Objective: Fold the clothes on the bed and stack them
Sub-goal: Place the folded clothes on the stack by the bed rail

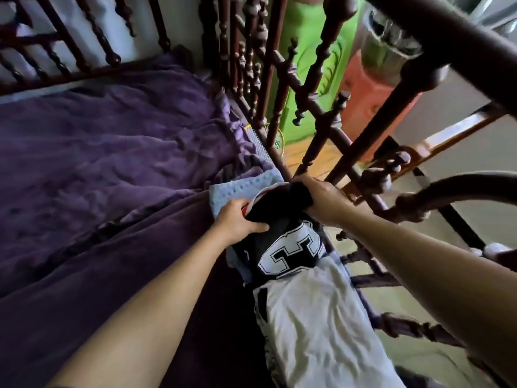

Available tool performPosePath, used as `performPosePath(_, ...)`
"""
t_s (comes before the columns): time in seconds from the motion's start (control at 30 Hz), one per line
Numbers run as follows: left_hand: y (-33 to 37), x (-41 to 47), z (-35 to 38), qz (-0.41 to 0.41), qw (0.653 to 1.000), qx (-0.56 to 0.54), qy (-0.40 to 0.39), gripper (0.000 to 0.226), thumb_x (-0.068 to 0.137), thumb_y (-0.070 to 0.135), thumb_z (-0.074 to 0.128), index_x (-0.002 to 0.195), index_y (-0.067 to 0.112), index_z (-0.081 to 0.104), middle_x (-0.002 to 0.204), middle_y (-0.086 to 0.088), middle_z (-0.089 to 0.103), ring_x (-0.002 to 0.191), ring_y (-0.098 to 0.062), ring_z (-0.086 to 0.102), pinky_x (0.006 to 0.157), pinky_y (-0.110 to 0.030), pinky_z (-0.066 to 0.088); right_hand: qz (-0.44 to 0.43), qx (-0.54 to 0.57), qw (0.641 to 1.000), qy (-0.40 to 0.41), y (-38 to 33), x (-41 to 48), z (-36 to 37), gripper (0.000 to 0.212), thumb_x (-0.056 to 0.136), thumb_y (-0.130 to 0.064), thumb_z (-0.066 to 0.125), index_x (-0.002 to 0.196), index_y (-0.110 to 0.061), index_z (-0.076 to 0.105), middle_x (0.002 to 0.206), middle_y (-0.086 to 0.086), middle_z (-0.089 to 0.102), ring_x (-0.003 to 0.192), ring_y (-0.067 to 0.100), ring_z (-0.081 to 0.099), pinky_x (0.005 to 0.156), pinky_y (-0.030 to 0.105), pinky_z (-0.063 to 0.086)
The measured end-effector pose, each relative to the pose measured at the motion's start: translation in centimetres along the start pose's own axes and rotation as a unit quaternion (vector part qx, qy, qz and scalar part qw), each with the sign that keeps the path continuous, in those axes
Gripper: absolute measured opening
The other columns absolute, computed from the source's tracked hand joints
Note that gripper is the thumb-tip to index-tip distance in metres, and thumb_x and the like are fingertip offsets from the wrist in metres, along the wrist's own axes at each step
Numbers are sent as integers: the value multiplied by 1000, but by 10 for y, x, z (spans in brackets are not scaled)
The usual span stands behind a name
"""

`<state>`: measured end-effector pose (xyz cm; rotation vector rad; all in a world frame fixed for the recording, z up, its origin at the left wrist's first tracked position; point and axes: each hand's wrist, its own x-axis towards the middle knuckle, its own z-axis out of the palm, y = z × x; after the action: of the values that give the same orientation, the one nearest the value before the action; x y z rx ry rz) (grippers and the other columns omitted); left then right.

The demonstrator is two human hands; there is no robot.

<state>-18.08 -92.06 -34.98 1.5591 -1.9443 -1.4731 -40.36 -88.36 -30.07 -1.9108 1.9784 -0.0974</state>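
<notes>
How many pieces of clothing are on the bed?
3: a light blue knitted cloth farthest, a black numbered jersey in the middle, a white garment nearest. Others may hide beneath.

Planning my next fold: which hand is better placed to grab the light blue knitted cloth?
Likely left: left hand, gripping the black numbered jersey, lies over that blue cloth; right hand grips nearer the wooden rail.

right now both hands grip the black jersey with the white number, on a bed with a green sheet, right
Not quite: the head view shows the sheet is purple, not green. The rest holds: the left hand and the right hand both grip the black jersey with the white number, on the bed.
</notes>
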Motion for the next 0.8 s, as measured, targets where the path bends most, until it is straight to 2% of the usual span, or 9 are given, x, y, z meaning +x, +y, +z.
performPosePath(0.07, -21, 29, 8, -25, 998, 39, 38, 42, 68, 33, 83, 98, 18, 57, 101, 0, 63, 98, -22, 59, 82, -31, 46, 21, -17, 999, -19, 9, 27, 22, 73, 78, -12, 62, 143, -29, 32, 131, 6, 53, 112, 31, 57, 82, 40, 52)
performPosePath(0.1, -30, 39, 11, -32, 993, 89, 69, 44, 76, 32, 77, 111, 17, 55, 113, -4, 60, 107, -25, 56, 86, -34, 44, 30, -34, 999, -16, 10, 35, 31, 77, 80, -14, 62, 146, -30, 27, 138, 6, 46, 116, 32, 53, 83, 42, 52)
performPosePath(0.2, -56, 54, 25, 13, 952, 280, 127, 63, 90, 36, 59, 145, 23, 32, 147, -10, 34, 133, -32, 33, 99, -46, 37, -15, -114, 993, 8, 10, 45, 65, 78, 86, -25, 61, 151, -30, 18, 159, 7, 14, 141, 29, 25, 96, 44, 44)
performPosePath(0.3, -83, 56, 41, 72, 929, 355, 81, 63, 96, 37, 45, 152, 29, 16, 159, -12, 9, 145, -31, 12, 108, -46, 30, -63, -162, 981, -81, 17, 36, 106, 74, 93, -48, 50, 153, -33, 9, 162, 5, -8, 149, 22, -5, 110, 44, 29)
performPosePath(0.4, -97, 59, 42, 70, 924, 376, 8, 64, 98, 37, 42, 152, 33, 6, 161, -6, -6, 147, -26, 2, 112, -44, 27, -11, -147, 972, -183, 31, 19, 136, 72, 95, -58, 37, 153, -34, 2, 161, 2, -14, 148, 18, -11, 111, 48, 31)
performPosePath(0.53, -82, 55, 32, 58, 914, 401, -22, 65, 96, 31, 47, 151, 34, 12, 161, -3, -3, 146, -26, 9, 111, -44, 25, 30, -115, 969, -217, 27, 4, 132, 75, 94, -55, 44, 154, -31, 5, 162, 2, -5, 149, 20, -1, 111, 47, 29)
performPosePath(0.63, -62, 30, 22, 40, 919, 392, 19, 54, 93, 27, 50, 144, 26, 32, 156, -6, 19, 138, -27, 26, 104, -42, 33, 59, -91, 976, -191, 16, -4, 108, 64, 91, -46, 51, 148, -29, 27, 153, 4, 28, 138, 24, 32, 102, 40, 41)
performPosePath(0.7, -51, 1, 13, 16, 920, 391, 26, 38, 94, 28, 48, 131, 23, 47, 139, -4, 41, 124, -27, 42, 96, -41, 38, 67, -99, 978, -171, 8, -13, 86, 50, 91, -40, 50, 138, -24, 42, 137, 6, 47, 124, 26, 47, 90, 38, 47)
performPosePath(0.8, -42, -61, 0, -25, 937, 347, -2, 25, 94, 29, 46, 115, 21, 57, 116, -3, 59, 106, -28, 58, 85, -38, 46, 54, -111, 979, -162, -14, -35, 58, 38, 89, -33, 47, 125, -22, 53, 125, 4, 56, 115, 25, 54, 83, 35, 46)
